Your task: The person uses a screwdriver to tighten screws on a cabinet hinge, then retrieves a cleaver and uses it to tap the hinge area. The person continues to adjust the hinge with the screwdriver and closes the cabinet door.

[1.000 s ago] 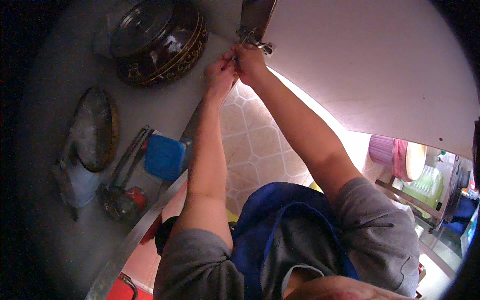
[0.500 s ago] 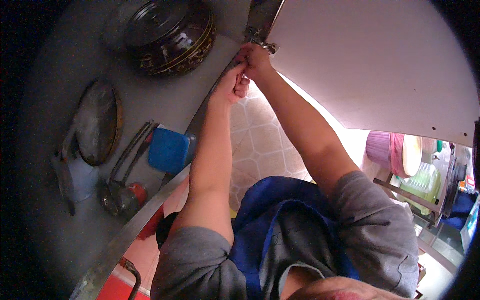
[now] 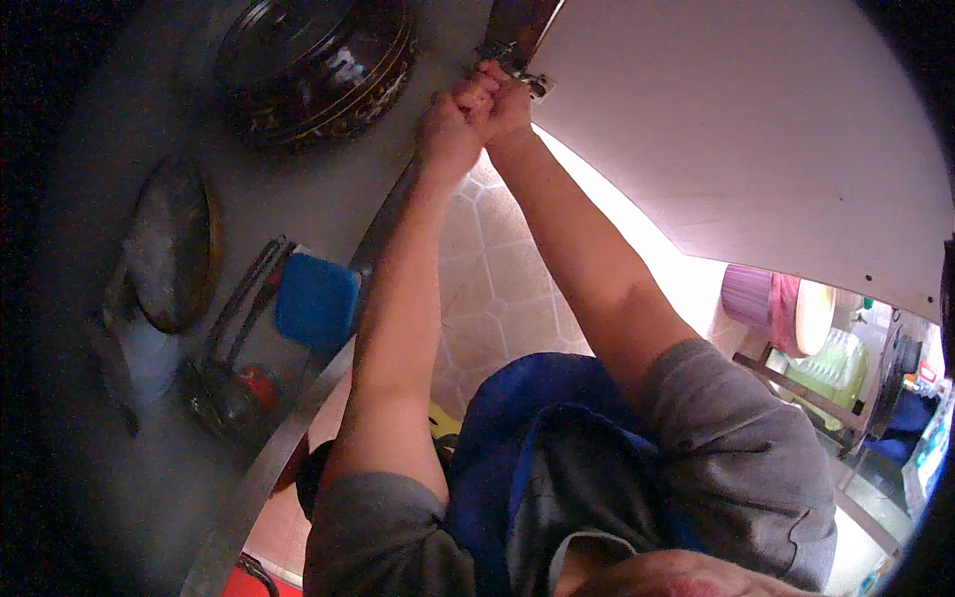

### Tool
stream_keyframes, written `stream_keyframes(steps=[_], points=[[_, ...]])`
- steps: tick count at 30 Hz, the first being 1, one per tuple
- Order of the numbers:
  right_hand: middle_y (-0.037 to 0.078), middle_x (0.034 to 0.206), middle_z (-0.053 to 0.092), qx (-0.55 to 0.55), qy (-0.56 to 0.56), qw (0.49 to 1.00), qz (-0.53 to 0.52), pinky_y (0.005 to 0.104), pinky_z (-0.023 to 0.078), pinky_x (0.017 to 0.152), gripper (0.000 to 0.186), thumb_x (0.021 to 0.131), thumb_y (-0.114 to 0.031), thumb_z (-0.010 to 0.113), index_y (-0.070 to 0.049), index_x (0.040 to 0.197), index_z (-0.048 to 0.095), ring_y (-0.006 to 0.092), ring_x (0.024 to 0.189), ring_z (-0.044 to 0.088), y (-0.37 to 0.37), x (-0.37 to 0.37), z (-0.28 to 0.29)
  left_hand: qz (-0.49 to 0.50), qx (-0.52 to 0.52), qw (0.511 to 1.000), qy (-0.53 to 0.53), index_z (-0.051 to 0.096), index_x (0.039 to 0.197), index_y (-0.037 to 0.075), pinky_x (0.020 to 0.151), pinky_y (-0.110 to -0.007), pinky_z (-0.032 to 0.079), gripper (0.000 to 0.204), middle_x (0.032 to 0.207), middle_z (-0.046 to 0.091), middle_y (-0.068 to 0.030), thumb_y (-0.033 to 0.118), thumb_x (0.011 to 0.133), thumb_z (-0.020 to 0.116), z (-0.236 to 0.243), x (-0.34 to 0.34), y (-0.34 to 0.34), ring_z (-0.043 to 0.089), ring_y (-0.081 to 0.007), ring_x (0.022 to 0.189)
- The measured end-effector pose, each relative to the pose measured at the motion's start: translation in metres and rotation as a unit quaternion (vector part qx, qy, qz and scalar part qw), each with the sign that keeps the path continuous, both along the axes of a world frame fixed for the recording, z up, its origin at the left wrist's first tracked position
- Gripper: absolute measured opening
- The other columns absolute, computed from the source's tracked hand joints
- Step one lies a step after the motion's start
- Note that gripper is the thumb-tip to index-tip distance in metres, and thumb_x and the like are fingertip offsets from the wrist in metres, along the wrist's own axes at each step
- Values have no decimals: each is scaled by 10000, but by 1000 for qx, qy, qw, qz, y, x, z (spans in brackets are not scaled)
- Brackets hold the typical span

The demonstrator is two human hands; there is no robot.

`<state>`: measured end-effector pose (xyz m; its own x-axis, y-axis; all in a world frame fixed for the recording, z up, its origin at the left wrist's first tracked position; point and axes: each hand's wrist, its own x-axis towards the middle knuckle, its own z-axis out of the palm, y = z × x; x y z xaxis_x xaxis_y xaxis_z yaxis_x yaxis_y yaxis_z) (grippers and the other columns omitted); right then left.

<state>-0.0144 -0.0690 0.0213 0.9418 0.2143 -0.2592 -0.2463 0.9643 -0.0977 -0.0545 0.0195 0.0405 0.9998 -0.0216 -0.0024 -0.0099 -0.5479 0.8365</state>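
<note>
Both my arms reach up and away to a metal hinge (image 3: 540, 87) joining the white cabinet door (image 3: 746, 119) to the dark frame. My left hand (image 3: 448, 137) is closed, its fingers pressed against the other hand. My right hand (image 3: 505, 107) is curled closed just beside the hinge. The two hands meet and overlap, so whatever lies between the fingers is hidden.
Inside the cabinet on the left are a dark patterned pot (image 3: 318, 80), a round lid or pan (image 3: 179, 244), a blue plastic piece (image 3: 316, 300) and long-handled utensils (image 3: 254, 289). Tiled floor (image 3: 487, 289) lies below. Baskets (image 3: 751, 296) and a green rack (image 3: 836, 373) stand at the right.
My hands have shifted slightly up and left, and the left hand has turned over at the wrist. The view has moved a little, sliding the cabinet contents leftward.
</note>
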Motion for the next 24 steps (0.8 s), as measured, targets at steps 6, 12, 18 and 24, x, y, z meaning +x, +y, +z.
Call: stream_keyframes(steps=[6, 12, 18, 24], points=[[48, 617, 432, -80, 4, 995, -64, 324, 419, 563, 108, 866, -117, 445, -64, 777, 476, 201, 562, 399, 17, -7, 12, -27, 105, 993, -44, 500, 1031, 10, 747, -444, 476, 425, 936, 614, -225, 362, 813, 596, 10, 10, 19, 592, -398, 876], [72, 660, 485, -257, 32, 964, 59, 341, 449, 576, 107, 859, -121, 473, -38, 796, 500, 221, 625, 490, 11, -18, 9, -70, -246, 953, 164, 520, 845, 55, 431, -286, 407, 240, 648, 560, -56, 276, 831, 615, -13, -7, 36, 507, -176, 496], [51, 707, 533, -438, -1, 899, 2, 303, 433, 496, 117, 877, -78, 453, -33, 837, 553, 171, 585, 493, -5, -38, 2, -122, -597, 701, 370, 537, 759, 161, 317, -162, 222, 265, 562, 456, 44, 405, 864, 555, -24, -26, 18, 318, -27, 387], [67, 710, 552, -465, -54, 884, -7, 317, 450, 527, 152, 887, -119, 445, -28, 834, 554, 175, 598, 511, -11, -25, 18, -132, -651, 682, 308, 555, 924, 202, 307, -133, 211, 186, 570, 424, 68, 381, 895, 516, -15, -18, 9, 310, -5, 399]])
